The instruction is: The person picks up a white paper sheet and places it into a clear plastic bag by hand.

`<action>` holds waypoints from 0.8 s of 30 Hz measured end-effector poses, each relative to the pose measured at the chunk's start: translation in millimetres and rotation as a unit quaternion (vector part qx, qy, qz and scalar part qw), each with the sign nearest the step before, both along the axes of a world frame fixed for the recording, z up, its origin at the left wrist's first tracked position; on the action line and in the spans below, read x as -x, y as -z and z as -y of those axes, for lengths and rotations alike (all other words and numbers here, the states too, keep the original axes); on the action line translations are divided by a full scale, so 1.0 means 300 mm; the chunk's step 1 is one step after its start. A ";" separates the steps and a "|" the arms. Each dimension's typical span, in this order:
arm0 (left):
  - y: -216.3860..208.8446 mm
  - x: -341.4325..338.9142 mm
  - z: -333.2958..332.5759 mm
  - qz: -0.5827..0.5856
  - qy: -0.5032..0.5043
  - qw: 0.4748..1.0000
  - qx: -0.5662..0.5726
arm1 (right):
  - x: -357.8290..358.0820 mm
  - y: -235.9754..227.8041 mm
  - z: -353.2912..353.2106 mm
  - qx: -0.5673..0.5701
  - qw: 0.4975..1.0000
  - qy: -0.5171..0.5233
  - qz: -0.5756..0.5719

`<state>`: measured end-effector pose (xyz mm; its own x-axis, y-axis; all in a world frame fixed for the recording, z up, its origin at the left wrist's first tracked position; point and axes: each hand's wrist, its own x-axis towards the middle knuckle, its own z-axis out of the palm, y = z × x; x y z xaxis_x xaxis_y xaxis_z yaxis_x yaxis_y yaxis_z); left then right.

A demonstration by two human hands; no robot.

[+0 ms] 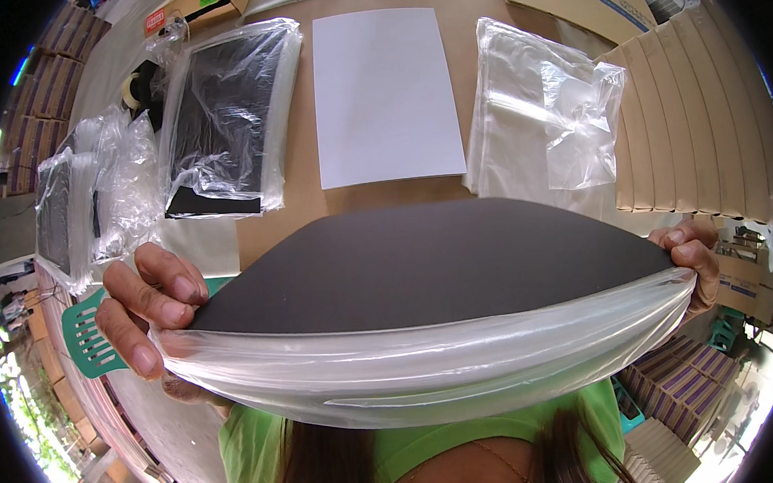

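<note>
A large black sheet (422, 261) fills the middle of the view, its near edge inside the mouth of a clear plastic bag (428, 366). My left hand (150, 311) grips the left corner of the sheet and the bag's edge. My right hand (694, 265) holds the right corner of both. The bag bulges toward my chest, below the sheet.
On the brown table lie a white sheet (386, 93), a stack of black sheets in clear bags (222, 110), a pile of empty clear bags (541, 111), more bagged sheets (79, 205) at left, flat cardboard pieces (695, 120) at right and a green plastic crate (86, 340).
</note>
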<state>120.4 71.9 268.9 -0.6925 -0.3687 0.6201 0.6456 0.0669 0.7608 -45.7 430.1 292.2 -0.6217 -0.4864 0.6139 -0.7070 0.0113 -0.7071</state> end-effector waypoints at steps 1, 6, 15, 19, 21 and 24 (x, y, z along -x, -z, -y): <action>-0.003 -0.003 0.003 0.003 0.030 0.999 -0.009 | -0.001 0.003 0.002 0.000 1.000 0.016 0.001; 0.025 0.040 -0.056 0.055 0.037 0.989 -0.132 | -0.014 0.086 0.085 0.098 0.983 0.126 0.090; -0.013 0.002 -0.068 0.107 0.153 0.900 -0.393 | 0.008 0.094 0.099 0.278 0.903 -0.123 0.305; 0.007 -0.043 -0.022 0.166 0.180 0.856 -0.454 | -0.024 0.125 0.156 0.401 0.793 -0.109 0.444; -0.013 -0.059 -0.023 0.240 0.092 0.843 -0.472 | -0.024 0.124 0.157 0.368 0.786 -0.074 0.491; 0.009 -0.061 -0.009 0.250 0.135 0.835 -0.470 | -0.011 0.192 0.116 0.355 0.750 -0.125 0.543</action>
<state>138.6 74.8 266.3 -0.9146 -0.3191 -0.2484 0.1264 -0.8090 0.5740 -42.4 395.3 234.5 -0.8867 -0.4614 -0.0301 0.3742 -0.6779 -0.6328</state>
